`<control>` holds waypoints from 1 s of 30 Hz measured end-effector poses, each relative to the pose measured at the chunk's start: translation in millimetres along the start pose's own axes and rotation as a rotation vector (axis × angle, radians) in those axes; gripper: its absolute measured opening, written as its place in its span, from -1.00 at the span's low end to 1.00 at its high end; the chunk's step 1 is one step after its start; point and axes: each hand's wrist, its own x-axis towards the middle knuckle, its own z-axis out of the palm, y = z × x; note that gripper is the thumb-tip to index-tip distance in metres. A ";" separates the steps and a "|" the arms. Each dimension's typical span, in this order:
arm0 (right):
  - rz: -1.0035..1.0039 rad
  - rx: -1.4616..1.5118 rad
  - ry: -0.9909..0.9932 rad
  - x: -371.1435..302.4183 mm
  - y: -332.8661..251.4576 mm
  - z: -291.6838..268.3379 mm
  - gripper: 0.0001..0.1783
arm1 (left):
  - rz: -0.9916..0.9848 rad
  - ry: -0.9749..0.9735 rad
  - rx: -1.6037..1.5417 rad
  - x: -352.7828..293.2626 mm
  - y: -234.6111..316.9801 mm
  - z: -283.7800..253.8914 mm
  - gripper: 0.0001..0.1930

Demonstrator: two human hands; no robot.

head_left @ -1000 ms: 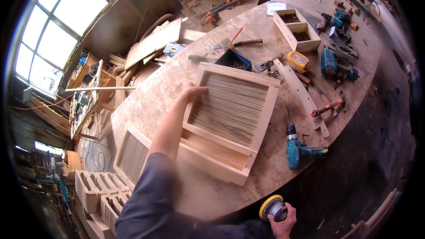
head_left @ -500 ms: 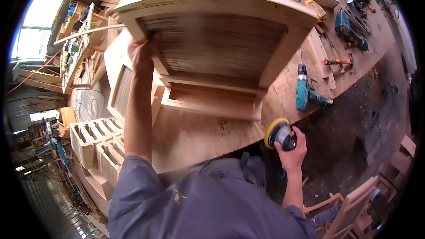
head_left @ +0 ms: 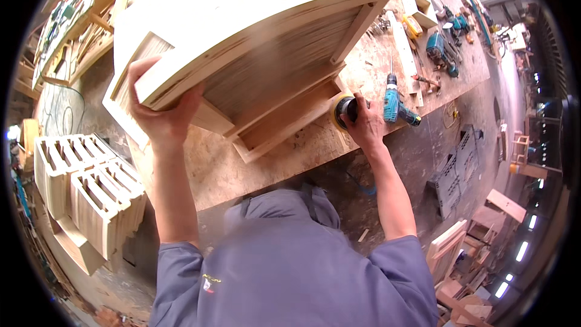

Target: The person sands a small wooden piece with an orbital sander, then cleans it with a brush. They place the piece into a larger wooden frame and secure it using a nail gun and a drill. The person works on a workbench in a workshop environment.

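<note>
A pale wooden cabinet frame [head_left: 187, 75] with a darker recessed panel tilts above the workbench. My left hand [head_left: 163, 106] grips its left corner, thumb on the near side and fingers over the outer edge. An open box-like wooden section [head_left: 290, 118] forms its lower end, close to the bench. In my right hand [head_left: 367, 122] is a round sander [head_left: 346, 111] with a yellow-rimmed pad, its disc facing left beside the right end of that lower section. Whether the pad touches the wood I cannot tell.
On the plywood bench [head_left: 212, 178] to the right lie a teal drill [head_left: 393, 100], a hammer [head_left: 427, 80] and another teal power tool [head_left: 440, 53]. Slatted wooden pieces [head_left: 103, 200] are stacked at left. A grey plastic pallet [head_left: 457, 169] leans off the bench's right side.
The cabinet frame has tilted, its left corner coming down toward me. My left hand has shifted to that corner. My right hand has brought the sander up and left, beside the frame.
</note>
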 end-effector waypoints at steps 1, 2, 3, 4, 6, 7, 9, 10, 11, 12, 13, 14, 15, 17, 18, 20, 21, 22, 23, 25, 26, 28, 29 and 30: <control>-0.014 -0.025 0.008 5.0 -2.9 3.8 -0.22 | -0.107 0.053 -0.110 -8.7 1.1 -0.7 -0.46; -0.014 -0.015 -0.001 9.1 -7.1 6.4 -0.23 | -0.101 0.053 -0.097 -14.8 1.2 -6.0 -0.45; -0.011 -0.007 -0.010 13.6 -9.1 6.9 -0.24 | -0.095 0.052 -0.085 -20.5 1.2 -10.8 -0.45; -0.007 0.001 -0.017 19.3 -8.6 7.6 -0.25 | -0.088 0.050 -0.076 -24.5 3.4 -13.9 -0.45; -0.057 0.017 -0.049 24.1 -10.6 10.3 -0.29 | 0.022 0.000 -0.069 -27.3 14.7 -14.0 -0.45; -0.040 -0.016 -0.084 23.4 -11.6 9.6 -0.29 | 0.100 -0.014 -0.125 -28.7 16.0 -10.8 -0.44; -0.016 -0.045 -0.110 21.9 -19.4 8.2 -0.31 | 0.189 -0.095 -0.280 -29.3 23.0 -8.2 -0.43; -0.015 -0.050 -0.103 20.9 -21.7 7.3 -0.30 | 0.206 -0.152 -0.285 -29.1 27.7 -11.5 -0.42; -0.015 -0.049 -0.097 18.4 -25.0 8.2 -0.30 | 0.181 -0.167 -0.308 -29.3 33.4 -12.8 -0.42; -0.015 -0.048 -0.092 15.9 -27.1 9.7 -0.29 | 0.155 -0.182 -0.331 -29.0 38.9 -11.9 -0.42; -0.017 -0.026 -0.097 14.0 -27.3 11.8 -0.29 | 0.138 -0.174 -0.315 -26.9 43.0 -11.2 -0.42; -0.020 -0.007 -0.099 12.9 -27.1 12.6 -0.28 | 0.123 -0.162 -0.300 -24.5 46.7 -10.9 -0.42; -0.022 0.013 -0.102 11.1 -27.3 13.4 -0.27 | 0.125 -0.152 -0.293 -25.8 48.0 -10.9 -0.42; -0.016 -0.019 -0.136 4.7 -34.1 15.4 -0.24 | 0.151 -0.133 -0.287 -30.0 47.9 -10.4 -0.42; -0.015 -0.036 -0.152 1.5 -38.8 15.8 -0.23 | 0.173 -0.122 -0.287 -32.3 47.9 -9.9 -0.42; -0.039 -0.072 -0.192 -8.9 -49.9 9.0 -0.21 | 0.205 -0.131 -0.357 -34.8 52.1 -5.4 -0.43; -0.051 -0.089 -0.212 -12.1 -53.8 7.5 -0.20 | 0.218 -0.132 -0.373 -36.4 52.9 -3.6 -0.43; -0.065 -0.064 -0.219 -12.9 -54.4 11.4 -0.19 | 0.231 -0.134 -0.389 -38.4 53.7 -2.4 -0.44; -0.072 -0.038 -0.220 -15.4 -53.4 16.0 -0.19 | 0.233 -0.134 -0.384 -39.7 56.2 -1.8 -0.44; -0.096 -0.014 -0.204 -18.7 -55.3 20.1 -0.18 | 0.234 -0.135 -0.372 -42.1 61.6 -0.8 -0.45; -0.103 -0.009 -0.189 -19.9 -56.0 21.4 -0.18 | 0.244 -0.130 -0.386 -43.4 63.1 -0.1 -0.45; -0.119 0.001 -0.160 -22.9 -54.9 26.6 -0.18 | 0.261 -0.119 -0.413 -45.8 64.4 2.3 -0.45; -0.138 0.001 -0.154 -23.6 -50.0 30.8 -0.18 | 0.275 -0.117 -0.438 -47.0 65.5 4.4 -0.45; -0.157 0.000 -0.148 -24.2 -44.1 35.6 -0.18 | 0.289 -0.115 -0.462 -47.9 67.0 6.3 -0.45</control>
